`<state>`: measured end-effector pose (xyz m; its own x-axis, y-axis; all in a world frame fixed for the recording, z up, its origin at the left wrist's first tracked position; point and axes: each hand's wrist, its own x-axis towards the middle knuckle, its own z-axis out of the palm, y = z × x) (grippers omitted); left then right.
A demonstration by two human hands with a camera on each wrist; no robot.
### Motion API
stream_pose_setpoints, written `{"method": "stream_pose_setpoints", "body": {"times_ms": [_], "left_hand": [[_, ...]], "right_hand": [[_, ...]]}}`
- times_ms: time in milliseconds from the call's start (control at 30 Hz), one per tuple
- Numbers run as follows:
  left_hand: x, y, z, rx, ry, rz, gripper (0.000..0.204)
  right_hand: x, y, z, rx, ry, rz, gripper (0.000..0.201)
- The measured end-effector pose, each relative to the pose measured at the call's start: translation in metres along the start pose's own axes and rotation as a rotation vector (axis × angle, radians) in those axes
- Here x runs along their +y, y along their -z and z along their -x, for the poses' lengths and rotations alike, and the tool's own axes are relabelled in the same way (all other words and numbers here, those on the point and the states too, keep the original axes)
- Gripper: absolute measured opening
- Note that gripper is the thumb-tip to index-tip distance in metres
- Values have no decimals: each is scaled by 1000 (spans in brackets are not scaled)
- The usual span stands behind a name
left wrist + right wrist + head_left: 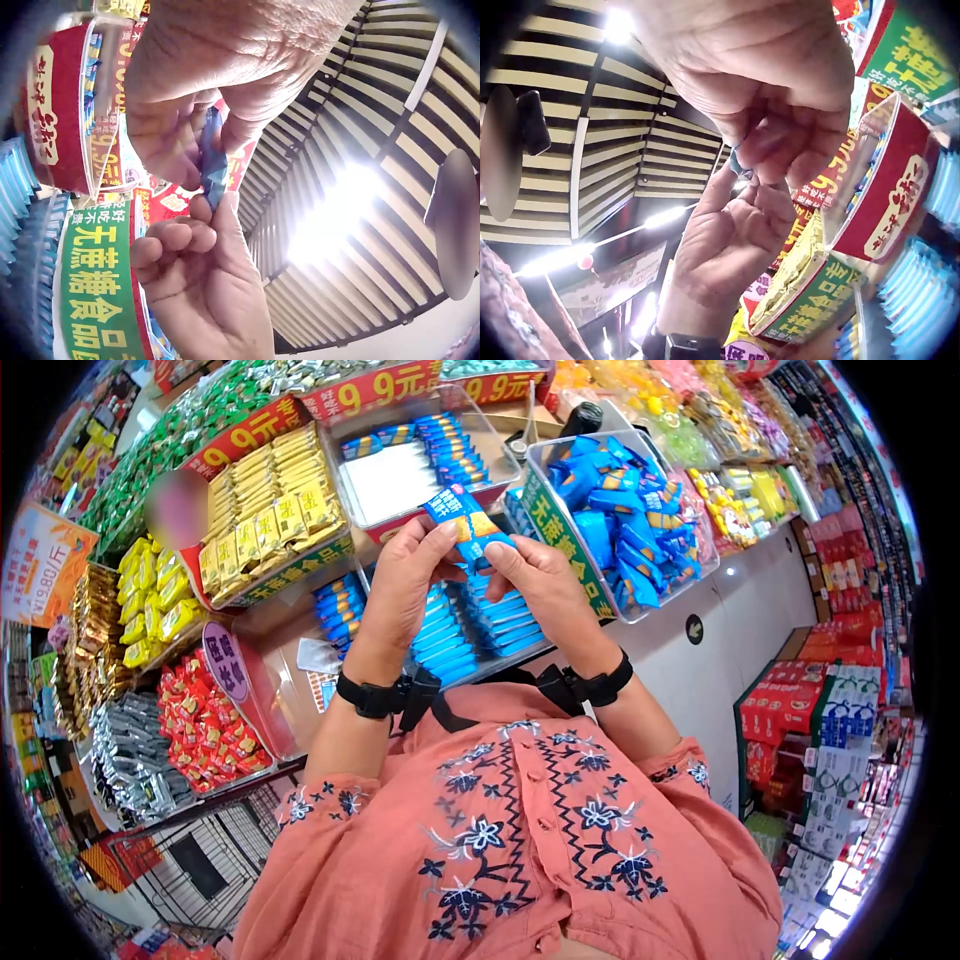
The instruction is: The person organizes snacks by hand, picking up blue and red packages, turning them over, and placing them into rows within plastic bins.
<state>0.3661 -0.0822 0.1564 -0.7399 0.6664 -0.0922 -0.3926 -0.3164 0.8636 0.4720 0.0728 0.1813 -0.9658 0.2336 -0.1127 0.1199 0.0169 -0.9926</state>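
Both hands pinch one blue packet (466, 520) with a yellow patch, held up above the snack display. The left hand (410, 565) grips its left end, thumb on top; the right hand (545, 582) has thumb and fingers at its lower right end. In the left wrist view the packet (214, 161) shows edge-on between the left hand (232, 67) and the right hand (214, 300). Only a sliver of the packet (736, 161) appears in the right wrist view, mostly hidden by the right hand (765, 75); the left hand (731, 240) is below it.
Rows of blue packets (440, 632) lie under the hands. A clear bin (340, 480) holds a white block and blue packets. Another bin (533, 460) of blue packets stands at right, yellow packets (270, 510) at left. A wire cart (235, 840) is at lower left.
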Motion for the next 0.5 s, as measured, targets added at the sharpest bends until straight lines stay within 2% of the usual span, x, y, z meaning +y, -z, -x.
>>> {"method": "stream_pose_setpoints", "body": {"times_ms": [300, 367, 467, 500], "left_hand": [[-15, -9, -27, 71, 83, -109, 31], [-16, -4, -45, 68, 111, -162, 32], [-1, 18, -86, 72, 140, -410, 33], [3, 30, -106, 112, 162, -402, 32]], "right_hand": [[31, 10, -24, 32, -51, -103, 31], [49, 17, -32, -10, -116, -172, 28], [48, 21, -33, -16, -198, -292, 29], [53, 24, -34, -42, -214, -302, 32]]}}
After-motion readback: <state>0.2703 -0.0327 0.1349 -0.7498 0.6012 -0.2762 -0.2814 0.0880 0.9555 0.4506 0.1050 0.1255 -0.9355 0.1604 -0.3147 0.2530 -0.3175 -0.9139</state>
